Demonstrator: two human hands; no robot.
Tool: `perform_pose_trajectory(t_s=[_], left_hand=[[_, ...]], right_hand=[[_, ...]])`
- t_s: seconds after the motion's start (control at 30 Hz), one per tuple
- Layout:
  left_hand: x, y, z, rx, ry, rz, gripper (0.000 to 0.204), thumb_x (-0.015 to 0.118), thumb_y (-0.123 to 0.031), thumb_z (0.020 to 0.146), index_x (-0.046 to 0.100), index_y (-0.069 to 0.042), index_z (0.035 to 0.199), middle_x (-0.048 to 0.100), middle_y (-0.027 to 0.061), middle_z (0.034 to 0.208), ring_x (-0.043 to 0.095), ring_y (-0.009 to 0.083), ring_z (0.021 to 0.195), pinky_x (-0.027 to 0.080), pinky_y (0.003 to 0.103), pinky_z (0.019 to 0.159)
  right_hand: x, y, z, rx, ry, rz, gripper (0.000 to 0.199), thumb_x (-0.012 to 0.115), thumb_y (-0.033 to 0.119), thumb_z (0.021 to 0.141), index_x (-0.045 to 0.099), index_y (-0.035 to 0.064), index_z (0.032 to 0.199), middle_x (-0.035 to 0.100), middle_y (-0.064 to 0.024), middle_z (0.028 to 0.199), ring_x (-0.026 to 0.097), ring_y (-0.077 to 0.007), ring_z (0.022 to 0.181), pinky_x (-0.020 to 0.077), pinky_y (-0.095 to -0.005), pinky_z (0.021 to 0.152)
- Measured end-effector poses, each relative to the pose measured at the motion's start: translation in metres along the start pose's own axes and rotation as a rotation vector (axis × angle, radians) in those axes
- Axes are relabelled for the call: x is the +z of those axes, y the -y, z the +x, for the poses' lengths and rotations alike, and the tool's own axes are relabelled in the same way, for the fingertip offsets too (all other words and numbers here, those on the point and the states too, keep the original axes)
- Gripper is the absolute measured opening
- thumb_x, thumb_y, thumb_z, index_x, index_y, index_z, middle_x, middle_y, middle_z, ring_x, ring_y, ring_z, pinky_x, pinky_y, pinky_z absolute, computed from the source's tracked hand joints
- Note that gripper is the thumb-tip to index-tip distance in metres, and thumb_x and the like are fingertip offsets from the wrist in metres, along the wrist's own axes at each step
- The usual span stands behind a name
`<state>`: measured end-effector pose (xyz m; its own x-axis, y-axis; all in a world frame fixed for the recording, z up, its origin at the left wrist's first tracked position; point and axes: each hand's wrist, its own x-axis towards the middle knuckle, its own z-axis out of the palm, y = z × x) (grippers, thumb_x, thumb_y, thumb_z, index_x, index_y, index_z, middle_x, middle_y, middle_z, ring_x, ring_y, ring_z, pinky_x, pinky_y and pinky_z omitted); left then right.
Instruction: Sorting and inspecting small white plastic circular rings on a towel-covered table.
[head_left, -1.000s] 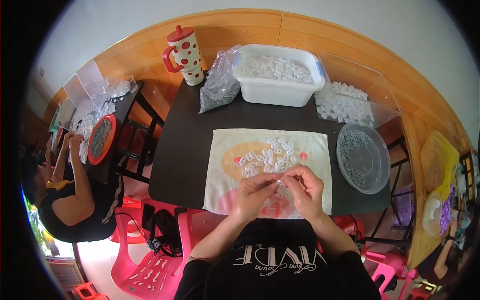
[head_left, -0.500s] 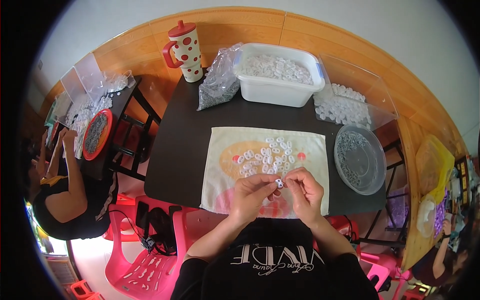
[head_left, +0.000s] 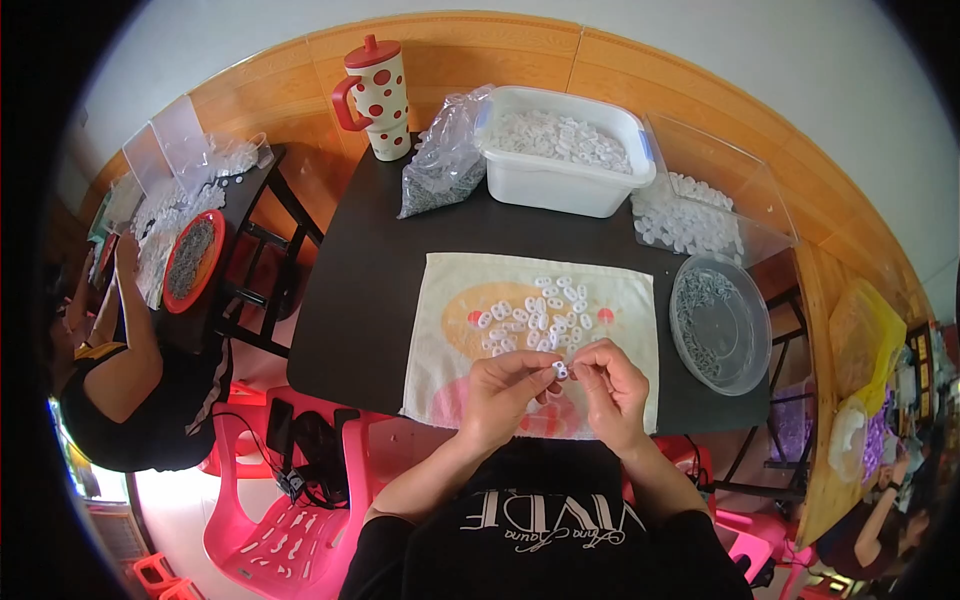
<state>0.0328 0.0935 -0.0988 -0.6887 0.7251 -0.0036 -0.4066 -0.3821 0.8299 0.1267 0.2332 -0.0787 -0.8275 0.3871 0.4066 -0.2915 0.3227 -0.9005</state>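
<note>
A small white plastic piece with two dark holes [head_left: 560, 371] is pinched between the thumb and fingers of my left hand [head_left: 508, 390]. Right beside it, my right hand [head_left: 612, 388] has its thumb and fingertips pressed together at the piece's edge; whatever they grip is too small to make out. Both hands are over the near part of a cream towel [head_left: 430, 330] with coloured shapes. Just beyond them several similar white oval two-holed pieces [head_left: 540, 318] lie scattered on the towel.
On the dark table [head_left: 345, 290] stand a dotted tumbler [head_left: 385, 105], a bag of grey parts [head_left: 440, 170], a white tub [head_left: 555, 185], a clear box of white pieces [head_left: 690, 215] and a round tray of grey parts [head_left: 735, 340]. A pink chair [head_left: 270, 545] and another person [head_left: 125, 380] are at left.
My hands keep almost the same pose around the white piece. The view has shifted slightly. At left, the other person's arm has moved a little.
</note>
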Motion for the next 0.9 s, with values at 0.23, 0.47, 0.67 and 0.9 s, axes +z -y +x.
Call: perform_pose_trajectory(t_s=[0.23, 0.47, 0.67, 0.9], left_hand=[[-0.0009, 0.0015, -0.0013, 0.022, 0.002, 0.016, 0.019, 0.061, 0.007, 0.091, 0.07, 0.003, 0.108, 0.071, 0.0119, 0.091, 0.069, 0.016, 0.08, 0.055, 0.026, 0.067], [0.0007, 0.0019, -0.0019, 0.026, 0.002, 0.02, 0.018, 0.061, 0.008, 0.09, 0.07, 0.004, 0.106, 0.071, 0.0109, 0.091, 0.069, 0.0153, 0.079, 0.055, 0.025, 0.067], [0.0004, 0.0035, -0.0029, 0.037, -0.011, 0.021, 0.018, 0.061, 0.008, 0.09, 0.07, 0.004, 0.105, 0.071, 0.0107, 0.09, 0.069, 0.0153, 0.079, 0.055, 0.025, 0.067], [0.0058, 0.0042, -0.0062, 0.104, -0.041, 0.059, 0.016, 0.062, 0.007, 0.091, 0.071, 0.001, 0.103, 0.069, 0.0067, 0.09, 0.065, 0.011, 0.076, 0.052, 0.023, 0.065]], right_hand=[[0.0009, 0.0026, 0.0012, -0.011, 0.044, -0.096, 0.004, 0.055, -0.008, 0.093, 0.056, -0.0045, 0.093, 0.057, -0.0086, 0.089, 0.054, -0.0113, 0.078, 0.0441, -0.0226, 0.072], [0.0037, 0.001, 0.0023, -0.053, -0.046, -0.096, 0.006, 0.062, -0.002, 0.088, 0.056, -0.0005, 0.088, 0.059, -0.0082, 0.079, 0.058, -0.0167, 0.066, 0.0444, -0.0256, 0.062], [0.0033, 0.0056, 0.0033, -0.055, 0.012, -0.146, 0.004, 0.059, -0.005, 0.09, 0.055, -0.0021, 0.09, 0.057, -0.0095, 0.083, 0.054, -0.015, 0.069, 0.0433, -0.0248, 0.063], [0.0074, 0.0093, 0.0073, -0.094, 0.049, -0.229, 0.004, 0.057, -0.005, 0.091, 0.055, -0.0027, 0.088, 0.057, -0.0112, 0.081, 0.051, -0.0169, 0.064, 0.0407, -0.0262, 0.059]])
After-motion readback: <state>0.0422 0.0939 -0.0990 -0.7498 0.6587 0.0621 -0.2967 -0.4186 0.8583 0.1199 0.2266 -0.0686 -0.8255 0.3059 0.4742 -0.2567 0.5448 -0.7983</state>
